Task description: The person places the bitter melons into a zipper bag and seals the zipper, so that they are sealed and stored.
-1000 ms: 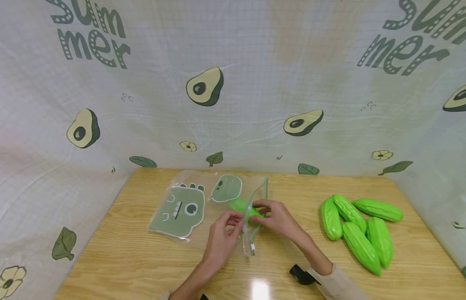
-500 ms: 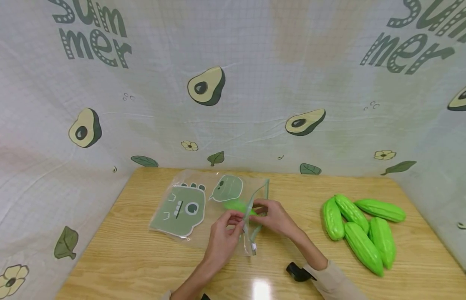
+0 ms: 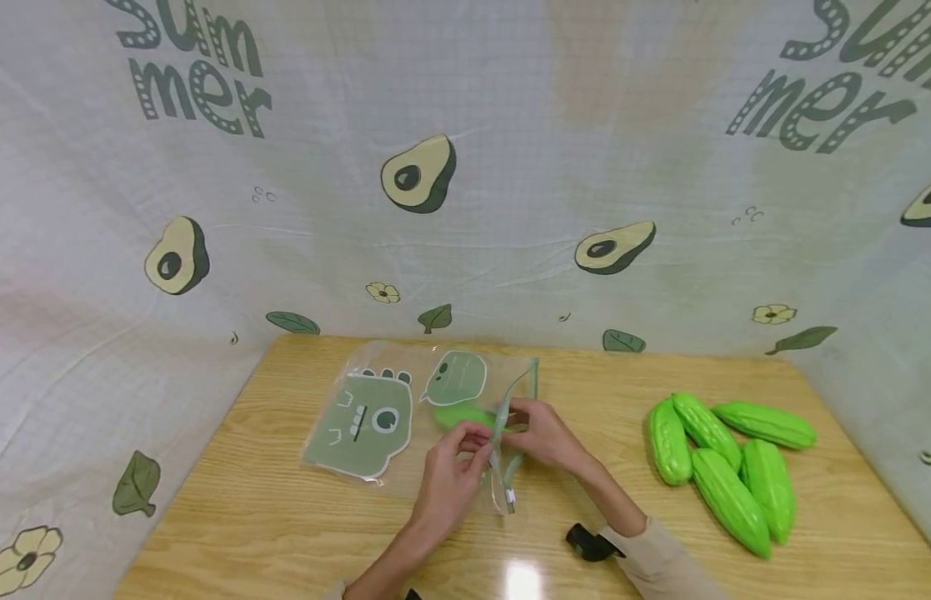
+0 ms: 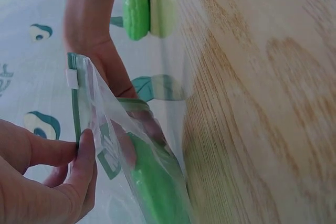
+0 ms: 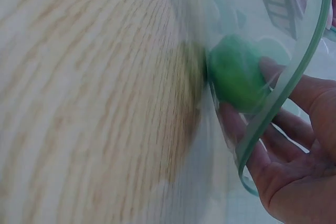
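Observation:
A clear zip bag (image 3: pixel 405 492) with a green monster print lies on the table, its mouth facing right. My left hand (image 3: pixel 452 471) pinches the near layer of the bag's mouth by the green zip strip (image 4: pixel 76 114), between thumb and fingers. My right hand (image 3: pixel 543 433) reaches through the mouth, fingers inside the bag. Its thumb and fingers hold the end of a bright green bitter melon (image 5: pixel 236 74), seen through the plastic. In the left wrist view, that bitter melon (image 4: pixel 157 182) lies lengthwise inside the bag. The white slider (image 3: pixel 510 496) sits at the strip's near end.
Several more bitter melons (image 3: pixel 728 496) lie in a group on the right of the wooden table (image 3: pixel 585 383). A printed cloth (image 3: pixel 510 167) hangs behind and at both sides. A black wrist device (image 3: pixel 591 543) is at the right sleeve.
The bitter melon has slid left, deeper into the bag. My right hand has shifted slightly left, its fingers further in; my left hand keeps its pinch. The head view has drifted slightly.

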`<state>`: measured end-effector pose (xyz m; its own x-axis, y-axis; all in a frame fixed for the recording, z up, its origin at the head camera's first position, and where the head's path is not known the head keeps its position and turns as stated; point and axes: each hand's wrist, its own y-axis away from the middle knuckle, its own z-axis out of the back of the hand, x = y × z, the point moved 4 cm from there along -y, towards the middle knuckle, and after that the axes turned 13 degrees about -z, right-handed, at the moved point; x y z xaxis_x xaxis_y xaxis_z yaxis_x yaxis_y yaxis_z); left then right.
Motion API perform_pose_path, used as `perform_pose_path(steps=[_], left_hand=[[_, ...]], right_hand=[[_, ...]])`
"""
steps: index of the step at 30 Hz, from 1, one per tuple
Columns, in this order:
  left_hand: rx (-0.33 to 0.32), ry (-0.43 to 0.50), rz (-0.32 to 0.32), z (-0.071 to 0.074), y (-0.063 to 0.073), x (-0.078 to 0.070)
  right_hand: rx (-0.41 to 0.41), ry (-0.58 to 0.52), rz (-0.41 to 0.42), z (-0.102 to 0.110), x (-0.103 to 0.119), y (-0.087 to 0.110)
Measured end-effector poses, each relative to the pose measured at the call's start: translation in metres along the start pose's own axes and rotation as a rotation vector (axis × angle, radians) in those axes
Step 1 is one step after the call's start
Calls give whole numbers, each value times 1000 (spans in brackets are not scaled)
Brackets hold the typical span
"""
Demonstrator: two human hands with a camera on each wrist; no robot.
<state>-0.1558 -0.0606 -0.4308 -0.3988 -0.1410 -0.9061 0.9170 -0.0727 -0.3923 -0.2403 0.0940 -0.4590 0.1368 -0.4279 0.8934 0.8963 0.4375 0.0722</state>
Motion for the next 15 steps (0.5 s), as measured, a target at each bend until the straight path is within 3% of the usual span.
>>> perform_pose_path(steps=[15], left_hand=[[8,-46,16,0,0,3]], right_hand=[[22,-21,37,-7,-4,-7]])
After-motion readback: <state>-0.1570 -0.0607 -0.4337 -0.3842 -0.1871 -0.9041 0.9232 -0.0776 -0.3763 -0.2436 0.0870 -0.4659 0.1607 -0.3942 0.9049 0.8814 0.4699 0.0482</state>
